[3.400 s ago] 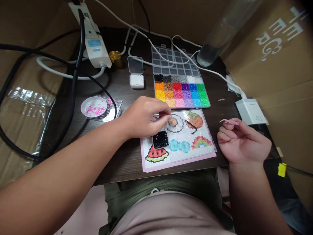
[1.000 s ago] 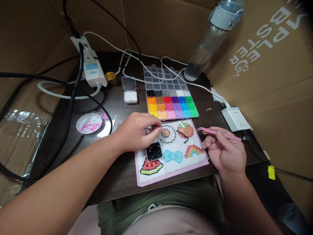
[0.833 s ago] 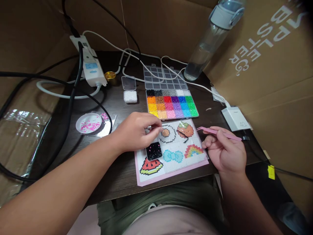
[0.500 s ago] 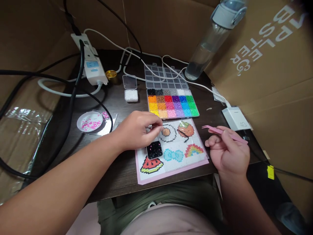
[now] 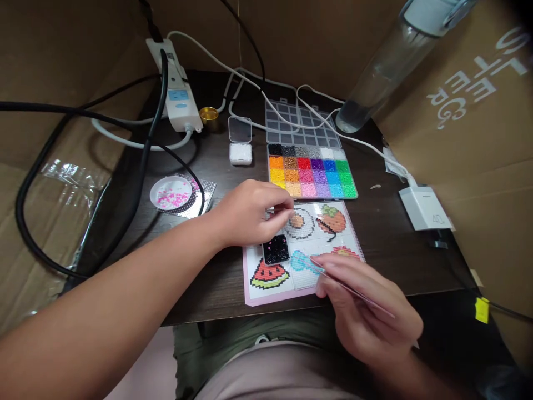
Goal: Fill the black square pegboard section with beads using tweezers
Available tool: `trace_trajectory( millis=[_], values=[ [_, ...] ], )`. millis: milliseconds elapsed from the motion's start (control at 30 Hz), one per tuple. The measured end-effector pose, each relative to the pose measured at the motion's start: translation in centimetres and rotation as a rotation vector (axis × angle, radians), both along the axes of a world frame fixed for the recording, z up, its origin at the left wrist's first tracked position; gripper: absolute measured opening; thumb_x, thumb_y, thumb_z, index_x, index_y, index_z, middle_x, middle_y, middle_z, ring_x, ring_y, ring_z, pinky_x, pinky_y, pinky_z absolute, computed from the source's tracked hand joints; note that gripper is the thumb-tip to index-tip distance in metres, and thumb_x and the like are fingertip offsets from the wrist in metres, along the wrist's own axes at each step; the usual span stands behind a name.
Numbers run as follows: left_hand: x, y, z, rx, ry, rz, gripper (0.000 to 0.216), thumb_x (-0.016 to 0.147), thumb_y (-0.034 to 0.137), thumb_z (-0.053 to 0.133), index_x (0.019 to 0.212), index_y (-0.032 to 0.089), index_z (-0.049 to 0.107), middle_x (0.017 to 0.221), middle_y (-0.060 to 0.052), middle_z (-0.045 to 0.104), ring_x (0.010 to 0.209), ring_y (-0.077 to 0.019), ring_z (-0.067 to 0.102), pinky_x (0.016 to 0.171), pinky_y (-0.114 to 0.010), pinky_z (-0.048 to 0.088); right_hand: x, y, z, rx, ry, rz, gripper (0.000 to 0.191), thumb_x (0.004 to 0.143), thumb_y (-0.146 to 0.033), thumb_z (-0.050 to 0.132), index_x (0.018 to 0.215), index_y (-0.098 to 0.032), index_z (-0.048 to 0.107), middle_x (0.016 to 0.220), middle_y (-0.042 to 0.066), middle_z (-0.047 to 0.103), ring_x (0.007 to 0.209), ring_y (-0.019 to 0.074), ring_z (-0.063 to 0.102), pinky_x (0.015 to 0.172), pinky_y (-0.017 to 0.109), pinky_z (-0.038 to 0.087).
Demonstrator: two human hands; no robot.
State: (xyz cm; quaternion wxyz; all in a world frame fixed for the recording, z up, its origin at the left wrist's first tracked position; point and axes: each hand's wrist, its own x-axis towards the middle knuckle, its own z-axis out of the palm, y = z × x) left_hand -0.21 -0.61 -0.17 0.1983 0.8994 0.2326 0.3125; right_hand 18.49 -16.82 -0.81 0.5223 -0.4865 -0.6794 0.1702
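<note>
My right hand (image 5: 370, 303) grips pink tweezers (image 5: 358, 293), whose tips point left over the blue bow pattern (image 5: 300, 264). With thumb and fingers pinched together, my left hand (image 5: 260, 214) hovers at the fried-egg pattern (image 5: 306, 222); whatever it pinches is too small or hidden to make out. Just below that hand, a small open box of black beads (image 5: 276, 250) with a few pink ones rests on the pattern sheet (image 5: 250, 294). A clear pegboard covers part of the sheet, and a line of black beads (image 5: 327, 229) lies across the persimmon-like pattern. The watermelon pattern (image 5: 270, 276) shows beside it.
Behind the sheet stands an open bead case (image 5: 312, 172) of many colours. A small box of white beads (image 5: 240, 154), a white dish (image 5: 170, 193) with pink beads, a gold cup (image 5: 209, 115), a power strip (image 5: 179, 91), a charger (image 5: 425, 208), cables and a water bottle (image 5: 370, 78) surround it.
My right hand has moved left with the tweezers, from beside the sheet to over the bow pattern. My left hand keeps its pinch near the black bead box. The whole view has shifted slightly.
</note>
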Motion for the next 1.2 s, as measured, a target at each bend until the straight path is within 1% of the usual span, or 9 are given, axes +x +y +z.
trace_trajectory(
  millis=[67, 133, 233, 300, 400, 633, 800, 1033, 1200],
  values=[
    [0.0, 0.0, -0.1, 0.006, -0.008, -0.002, 0.011, 0.084, 0.015, 0.060, 0.079, 0.015, 0.070, 0.068, 0.002, 0.069, 0.059, -0.0084, 0.058, 0.056, -0.020, 0.040, -0.5, 0.2, -0.5, -0.016, 0.022, 0.039, 0.046, 0.080, 0.003, 0.065, 0.119, -0.022, 0.071, 0.105, 0.010, 0.077, 0.082, 0.0218, 0.076, 0.062, 0.033, 0.064],
    [0.0, 0.0, -0.1, 0.011, -0.014, -0.006, 0.011, 0.084, 0.014, 0.060, 0.078, 0.015, 0.070, 0.068, 0.002, 0.068, 0.059, -0.0083, 0.058, 0.057, -0.020, 0.040, -0.7, 0.3, -1.0, -0.014, 0.036, 0.042, 0.044, 0.080, 0.003, 0.065, 0.116, -0.021, 0.073, 0.101, 0.011, 0.078, 0.078, 0.0209, 0.076, 0.060, 0.032, 0.064],
    [0.0, 0.0, -0.2, 0.009, -0.014, -0.005, 0.011, 0.084, 0.015, 0.060, 0.078, 0.015, 0.070, 0.068, 0.002, 0.069, 0.060, -0.0087, 0.059, 0.058, -0.021, 0.041, -0.8, 0.4, -1.5, -0.046, 0.072, 0.038, 0.043, 0.081, 0.002, 0.064, 0.116, -0.022, 0.073, 0.101, 0.010, 0.078, 0.062, 0.0153, 0.071, 0.054, 0.030, 0.062],
    [0.0, 0.0, -0.3, 0.001, -0.009, -0.001, 0.012, 0.084, 0.016, 0.060, 0.079, 0.015, 0.070, 0.068, 0.001, 0.069, 0.060, -0.0090, 0.059, 0.058, -0.021, 0.041, -0.8, 0.3, -1.6, -0.076, 0.096, 0.044, 0.043, 0.082, 0.001, 0.063, 0.116, -0.024, 0.073, 0.102, 0.009, 0.078, 0.055, 0.0128, 0.067, 0.051, 0.029, 0.060],
    [0.1, 0.0, -0.2, -0.001, -0.013, -0.003, 0.012, 0.084, 0.016, 0.060, 0.079, 0.015, 0.070, 0.068, 0.001, 0.070, 0.059, -0.0089, 0.059, 0.057, -0.021, 0.041, -0.7, 0.2, -1.7, -0.082, 0.109, 0.051, 0.043, 0.082, 0.001, 0.064, 0.115, -0.025, 0.074, 0.103, 0.009, 0.078, 0.055, 0.0130, 0.067, 0.047, 0.027, 0.058],
    [0.0, 0.0, -0.3, -0.004, 0.004, 0.003, 0.013, 0.085, 0.018, 0.058, 0.080, 0.016, 0.071, 0.071, 0.001, 0.071, 0.062, -0.0098, 0.061, 0.059, -0.022, 0.043, -0.8, 0.0, -1.7, -0.072, 0.146, -0.001, 0.043, 0.082, 0.001, 0.063, 0.114, -0.025, 0.074, 0.101, 0.008, 0.079, 0.050, 0.0108, 0.064, 0.048, 0.027, 0.059],
    [0.1, 0.1, -0.3, -0.005, -0.011, -0.008, 0.013, 0.085, 0.017, 0.059, 0.079, 0.016, 0.071, 0.070, 0.001, 0.071, 0.061, -0.0096, 0.060, 0.059, -0.022, 0.043, -0.8, 0.1, -1.6, -0.091, 0.112, 0.041, 0.041, 0.082, 0.001, 0.064, 0.113, -0.024, 0.074, 0.100, 0.009, 0.079, 0.059, 0.0143, 0.070, 0.049, 0.027, 0.060],
    [0.1, 0.0, -0.3, -0.029, 0.004, -0.006, 0.015, 0.086, 0.020, 0.057, 0.080, 0.017, 0.071, 0.071, 0.001, 0.071, 0.063, -0.0104, 0.061, 0.061, -0.023, 0.044, -1.0, 0.1, -1.4, -0.096, 0.108, 0.022, 0.039, 0.082, 0.000, 0.064, 0.111, -0.024, 0.075, 0.099, 0.008, 0.079, 0.059, 0.0147, 0.070, 0.044, 0.025, 0.058],
    [0.1, 0.0, -0.4, -0.034, 0.004, 0.001, 0.015, 0.085, 0.020, 0.058, 0.079, 0.017, 0.071, 0.071, 0.000, 0.071, 0.063, -0.0111, 0.061, 0.061, -0.023, 0.043, -1.1, 0.2, -1.4, -0.086, 0.093, 0.014, 0.038, 0.083, 0.000, 0.064, 0.110, -0.024, 0.075, 0.096, 0.008, 0.079, 0.061, 0.0155, 0.072, 0.049, 0.027, 0.062]
  ],
)
